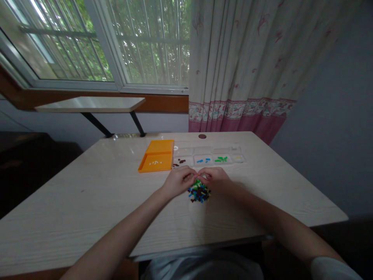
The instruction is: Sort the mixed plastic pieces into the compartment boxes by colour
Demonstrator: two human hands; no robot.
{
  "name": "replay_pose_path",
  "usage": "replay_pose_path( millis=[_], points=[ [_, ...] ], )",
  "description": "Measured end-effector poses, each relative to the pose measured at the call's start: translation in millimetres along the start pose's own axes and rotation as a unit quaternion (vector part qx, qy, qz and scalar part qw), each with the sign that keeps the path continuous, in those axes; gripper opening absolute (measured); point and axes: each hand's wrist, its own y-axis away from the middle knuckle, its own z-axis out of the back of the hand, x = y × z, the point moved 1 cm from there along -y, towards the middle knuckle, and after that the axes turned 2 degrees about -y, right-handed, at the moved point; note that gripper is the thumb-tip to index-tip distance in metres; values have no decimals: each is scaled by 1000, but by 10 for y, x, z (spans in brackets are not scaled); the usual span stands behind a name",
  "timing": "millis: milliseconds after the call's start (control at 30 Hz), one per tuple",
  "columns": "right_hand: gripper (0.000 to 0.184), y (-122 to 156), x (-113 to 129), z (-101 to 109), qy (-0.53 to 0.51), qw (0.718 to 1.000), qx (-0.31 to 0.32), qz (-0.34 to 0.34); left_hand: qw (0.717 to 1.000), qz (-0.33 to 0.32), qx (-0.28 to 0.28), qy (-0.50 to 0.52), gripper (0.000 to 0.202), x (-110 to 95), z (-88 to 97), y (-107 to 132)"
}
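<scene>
My left hand (180, 181) and my right hand (217, 179) meet over the middle of the table, fingertips pinched together. A tiny orange spot shows between them, too small to make out as a piece or a fingertip. Just below the fingers lies a heap of small plastic pieces (199, 193) in blue, dark brown, green and yellow. Beyond the hands stands a clear compartment tray (193, 154). Its front compartments hold dark brown pieces (182, 160), blue pieces (199, 161), green pieces (221, 159) and a little yellow (238, 157).
An orange tray (159, 146) with several small white pieces (155, 163) stands left of the clear tray. A raised shelf (93, 103) on black legs is at the table's back left. Behind the pale wooden table (101, 202) are a window and a curtain (233, 77).
</scene>
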Motion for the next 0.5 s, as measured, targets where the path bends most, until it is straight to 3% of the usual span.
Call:
replay_pose_path(
  millis=[267, 400, 500],
  points=[
    [19, 19, -51, 16, 33, 997, 12, 64, 1000, 4, 14, 20, 18, -8, 12, -11],
    [18, 18, -66, 21, 36, 995, -11, 90, 999, 16, 26, 23, 20, -20, 39, -21],
    [18, 7, -87, 77, 31, 991, -66, 108, 998, 21, 53, 17, 19, 16, 45, -20]
  ],
)
